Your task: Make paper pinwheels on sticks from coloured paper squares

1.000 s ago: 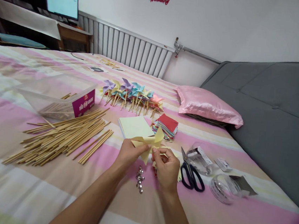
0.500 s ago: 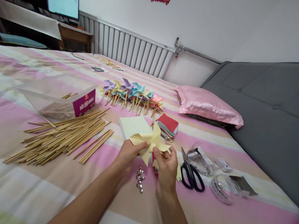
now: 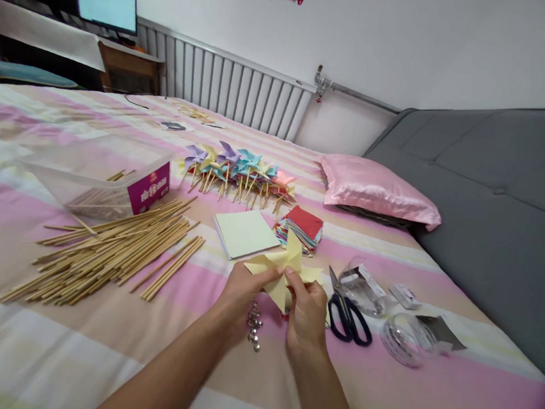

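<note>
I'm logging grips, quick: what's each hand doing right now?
Left hand: closed, holding the yellow pinwheel from its left side.
Right hand: closed, holding the same pinwheel from its right.

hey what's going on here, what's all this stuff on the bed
A person's left hand and right hand are pinching a pale yellow paper pinwheel, with both thumbs near its centre. No stick shows on it. Small silvery pieces lie close by on the striped bedspread, and dark-handled scissors lie to the right. Wooden sticks are heaped at the left, and colourful pinwheels on sticks are grouped farther back.
</note>
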Demonstrator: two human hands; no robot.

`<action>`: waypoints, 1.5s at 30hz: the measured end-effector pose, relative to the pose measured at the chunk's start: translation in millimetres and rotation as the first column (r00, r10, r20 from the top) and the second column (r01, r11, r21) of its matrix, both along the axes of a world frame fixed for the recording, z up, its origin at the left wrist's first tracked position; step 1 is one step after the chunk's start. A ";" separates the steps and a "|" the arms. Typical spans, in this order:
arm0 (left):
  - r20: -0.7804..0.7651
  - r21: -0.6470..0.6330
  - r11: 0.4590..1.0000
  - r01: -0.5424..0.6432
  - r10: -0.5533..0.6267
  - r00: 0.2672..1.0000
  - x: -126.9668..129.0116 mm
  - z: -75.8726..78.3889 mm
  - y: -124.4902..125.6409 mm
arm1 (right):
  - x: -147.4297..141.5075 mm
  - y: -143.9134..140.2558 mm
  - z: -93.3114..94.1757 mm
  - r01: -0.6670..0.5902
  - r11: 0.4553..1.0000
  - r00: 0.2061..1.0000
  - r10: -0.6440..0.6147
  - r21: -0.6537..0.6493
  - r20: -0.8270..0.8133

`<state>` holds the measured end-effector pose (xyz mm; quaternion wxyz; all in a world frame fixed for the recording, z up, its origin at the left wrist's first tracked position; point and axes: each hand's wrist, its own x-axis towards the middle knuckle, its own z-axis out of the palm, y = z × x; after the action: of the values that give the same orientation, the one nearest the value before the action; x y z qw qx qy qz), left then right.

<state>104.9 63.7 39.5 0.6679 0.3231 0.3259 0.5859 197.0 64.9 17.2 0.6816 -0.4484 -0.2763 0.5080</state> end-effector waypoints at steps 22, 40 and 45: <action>-0.285 -0.095 0.972 0.213 -0.232 0.930 -24.9 -4.0 13.1 | 33.5 1.9 11.9 -0.362 0.930 0.914 0.368 -0.065 0.173; -0.474 -0.079 0.985 0.151 -0.171 0.864 -24.9 -6.1 13.0 | 30.3 -2.9 19.9 -0.472 0.882 0.843 0.457 -0.019 0.283; -0.453 -0.111 0.987 0.112 -0.151 0.879 -23.5 -2.9 12.7 | 31.1 -1.3 19.5 -0.400 0.916 0.881 0.384 0.003 0.276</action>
<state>81.4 76.5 36.6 0.6226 0.4464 0.4756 0.4324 228.1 63.7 36.7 0.5339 -0.4275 -0.4666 0.5608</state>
